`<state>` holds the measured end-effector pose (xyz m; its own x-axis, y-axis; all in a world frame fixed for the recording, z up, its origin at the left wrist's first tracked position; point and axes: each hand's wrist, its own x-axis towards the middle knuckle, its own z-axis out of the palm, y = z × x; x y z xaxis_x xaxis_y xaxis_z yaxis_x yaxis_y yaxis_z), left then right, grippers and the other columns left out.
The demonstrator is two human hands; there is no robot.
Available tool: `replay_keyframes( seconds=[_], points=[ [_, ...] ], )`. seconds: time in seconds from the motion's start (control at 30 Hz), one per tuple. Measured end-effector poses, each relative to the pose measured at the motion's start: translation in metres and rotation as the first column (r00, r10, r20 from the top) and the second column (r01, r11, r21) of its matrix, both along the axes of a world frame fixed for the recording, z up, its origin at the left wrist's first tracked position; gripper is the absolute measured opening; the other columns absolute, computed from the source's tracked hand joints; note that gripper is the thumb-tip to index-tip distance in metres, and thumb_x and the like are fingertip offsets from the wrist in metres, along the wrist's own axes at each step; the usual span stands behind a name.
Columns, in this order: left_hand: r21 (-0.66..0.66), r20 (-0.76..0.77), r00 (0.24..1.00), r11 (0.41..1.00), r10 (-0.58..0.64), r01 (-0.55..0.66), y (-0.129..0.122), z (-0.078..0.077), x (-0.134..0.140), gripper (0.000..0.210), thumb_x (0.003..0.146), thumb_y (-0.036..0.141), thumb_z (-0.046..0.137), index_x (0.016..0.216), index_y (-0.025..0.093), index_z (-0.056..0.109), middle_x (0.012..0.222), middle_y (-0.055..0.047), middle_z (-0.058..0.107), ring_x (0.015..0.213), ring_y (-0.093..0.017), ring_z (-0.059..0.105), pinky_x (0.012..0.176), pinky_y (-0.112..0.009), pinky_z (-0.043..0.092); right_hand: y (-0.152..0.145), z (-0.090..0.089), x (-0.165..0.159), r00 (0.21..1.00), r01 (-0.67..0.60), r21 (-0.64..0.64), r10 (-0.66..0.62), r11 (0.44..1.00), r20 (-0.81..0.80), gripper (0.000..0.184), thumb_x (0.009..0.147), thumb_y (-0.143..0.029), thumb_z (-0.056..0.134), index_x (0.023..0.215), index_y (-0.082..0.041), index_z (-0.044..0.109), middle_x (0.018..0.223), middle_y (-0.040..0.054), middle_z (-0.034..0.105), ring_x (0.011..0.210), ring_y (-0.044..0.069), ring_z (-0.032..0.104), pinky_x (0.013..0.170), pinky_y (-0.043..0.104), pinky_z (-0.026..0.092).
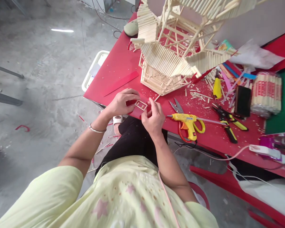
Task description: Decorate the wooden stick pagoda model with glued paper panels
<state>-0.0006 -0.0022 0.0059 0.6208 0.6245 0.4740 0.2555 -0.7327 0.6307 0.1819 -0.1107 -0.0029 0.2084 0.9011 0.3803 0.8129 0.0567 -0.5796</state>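
Note:
Between my two hands is a small ladder-like frame of thin wooden sticks [141, 105], near the table's front edge. My left hand [124, 102] pinches its left end with thumb and fingers. At the other end, my right hand [154, 116] has its thumb and fingertips closed on the frame's right side. Just beyond stands a large model pavilion of wooden sticks [165, 60], with ribbed, upturned roof edges. To the right of my right hand lies a yellow hot glue gun [186, 122] with a glue stick in its back, resting over a pair of scissors [177, 106].
Black-and-yellow pliers [228, 122], a dark phone [242, 100] and a wrapped bundle of sticks [266, 91] lie on the right of the red table [123, 68]. Stick scraps are scattered beside the model. A pink cord [218, 157] runs along the front edge to a power strip [264, 152].

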Motion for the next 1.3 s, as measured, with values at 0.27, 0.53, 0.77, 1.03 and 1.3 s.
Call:
replay_keyframes(
  seconds=[0.27,0.53,0.77,1.03,1.3],
  points=[
    [0.028,0.018,0.984,0.983,0.179,-0.179,0.001,-0.009,0.004,0.024,0.090,0.033,0.069,0.107,0.017,0.078,0.119,-0.013,0.073,0.105,-0.024,0.071,0.092,-0.038,0.060,0.000,-0.008,0.001,0.999,-0.023,0.009,0.023,1.000,-0.031,0.054,0.086,-0.017,0.054,0.140,-0.019,0.060,0.112,0.0096,0.076,0.093,0.023,0.071,0.081,0.035,0.059],
    [0.026,-0.004,0.958,0.957,0.288,-0.288,-0.003,-0.012,0.006,0.018,0.086,0.026,0.066,0.099,0.019,0.075,0.117,-0.010,0.073,0.105,-0.023,0.070,0.094,-0.038,0.058,-0.001,-0.009,0.005,0.990,-0.037,0.079,0.047,0.996,-0.133,0.048,0.086,-0.014,0.051,0.132,-0.019,0.065,0.104,0.0079,0.075,0.091,0.021,0.070,0.087,0.035,0.059],
    [-0.035,0.026,0.934,0.934,0.357,-0.356,-0.006,-0.005,0.007,0.016,0.087,0.035,0.070,0.082,0.019,0.066,0.106,-0.007,0.071,0.080,-0.016,0.064,0.074,-0.031,0.053,-0.005,-0.009,0.008,0.989,-0.041,0.029,0.045,0.999,-0.138,0.049,0.089,-0.013,0.048,0.135,-0.018,0.064,0.109,0.0100,0.074,0.096,0.021,0.069,0.091,0.035,0.058],
    [-0.091,0.022,0.900,0.898,0.434,-0.431,-0.018,0.002,0.009,0.057,0.105,0.051,0.049,0.058,0.022,0.031,0.057,0.003,0.038,0.054,-0.012,0.037,0.058,-0.031,0.037,-0.010,-0.010,0.009,0.993,-0.041,0.055,0.046,0.998,-0.105,0.045,0.090,-0.012,0.049,0.133,-0.013,0.065,0.112,0.0122,0.076,0.103,0.022,0.071,0.094,0.035,0.057],
    [0.007,-0.062,0.848,0.850,0.526,-0.527,-0.066,-0.015,0.006,0.061,0.086,0.052,0.079,0.137,0.026,0.060,0.116,-0.007,0.079,0.118,-0.029,0.069,0.111,-0.048,0.047,-0.022,-0.006,0.003,0.995,-0.089,-0.028,0.088,0.996,-0.037,0.048,0.092,-0.014,0.052,0.139,-0.019,0.065,0.121,0.0085,0.080,0.108,0.023,0.075,0.096,0.034,0.056]
  ],
)
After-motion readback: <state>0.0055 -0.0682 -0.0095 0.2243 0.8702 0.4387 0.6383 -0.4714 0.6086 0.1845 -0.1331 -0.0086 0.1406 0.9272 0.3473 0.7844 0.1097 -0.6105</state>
